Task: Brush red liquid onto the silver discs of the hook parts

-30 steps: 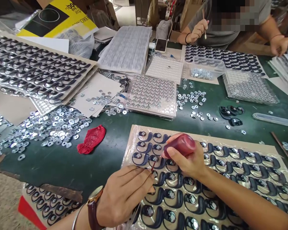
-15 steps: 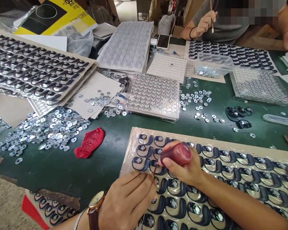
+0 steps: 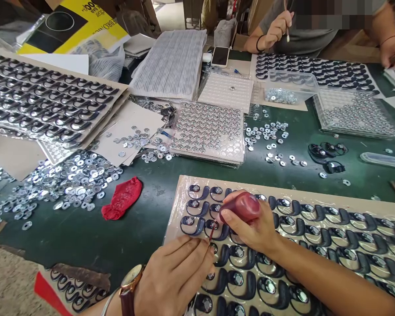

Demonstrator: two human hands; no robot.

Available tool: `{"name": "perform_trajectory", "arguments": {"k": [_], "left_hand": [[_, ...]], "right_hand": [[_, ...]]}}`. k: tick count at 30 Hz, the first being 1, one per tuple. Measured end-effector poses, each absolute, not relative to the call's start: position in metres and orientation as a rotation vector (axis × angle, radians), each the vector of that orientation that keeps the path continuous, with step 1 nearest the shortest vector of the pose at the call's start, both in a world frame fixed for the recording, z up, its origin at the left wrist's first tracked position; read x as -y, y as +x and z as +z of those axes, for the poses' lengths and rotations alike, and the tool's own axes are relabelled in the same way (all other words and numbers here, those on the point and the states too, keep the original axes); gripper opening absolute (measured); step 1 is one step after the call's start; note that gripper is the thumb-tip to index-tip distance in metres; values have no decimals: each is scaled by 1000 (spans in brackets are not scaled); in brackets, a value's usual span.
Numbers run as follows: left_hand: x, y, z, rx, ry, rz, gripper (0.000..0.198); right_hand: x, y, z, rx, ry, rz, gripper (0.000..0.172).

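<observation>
A cardboard sheet (image 3: 316, 195) under clear film lies in front of me, covered in rows of dark hook-shaped parts (image 3: 319, 235) with shiny round centres. My right hand (image 3: 255, 226) is wrapped round a small dark-red bottle (image 3: 242, 206), tilted with its mouth to the left. My left hand (image 3: 176, 274), with a watch on the wrist, pinches a thin red stick (image 3: 211, 232) whose tip sits at the bottle's mouth, just above the sheet's left columns.
A red cloth (image 3: 121, 198) and a heap of loose metal washers (image 3: 69, 175) lie to the left. Trays of round metal pieces (image 3: 209, 131) and more filled sheets (image 3: 46, 101) stand behind. Across the table another person's hand (image 3: 278, 26) holds a stick; a phone (image 3: 220, 56) lies nearby.
Both hands have shifted slightly lower in view and the stick's tip has drawn up to the bottle's mouth. The person opposite has raised the stick hand a little.
</observation>
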State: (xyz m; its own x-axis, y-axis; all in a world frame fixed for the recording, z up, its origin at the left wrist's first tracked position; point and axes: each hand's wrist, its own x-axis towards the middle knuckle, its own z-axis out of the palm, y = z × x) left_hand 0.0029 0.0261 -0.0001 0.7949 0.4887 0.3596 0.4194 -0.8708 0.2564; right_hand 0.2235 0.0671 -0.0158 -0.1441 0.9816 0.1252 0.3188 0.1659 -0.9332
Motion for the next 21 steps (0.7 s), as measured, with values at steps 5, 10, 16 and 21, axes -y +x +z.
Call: {"name": "perform_trajectory", "arguments": {"k": [5,10,16,21], "left_hand": [[-25,3,-2,-720,2797,645,28],[-27,3,-2,-726,2794,669,28],[-27,4,1,-715,2787,681,25],[-31,7,6,-752,2756,719,24]], "right_hand": [[-66,225,-16,1619,-1285,954,16],[-67,226,-16,1589,-1301,911,15],[-68,226,-16,1614,-1311,939,14],[-68,226,-14,1629,-1323,919,14]]}}
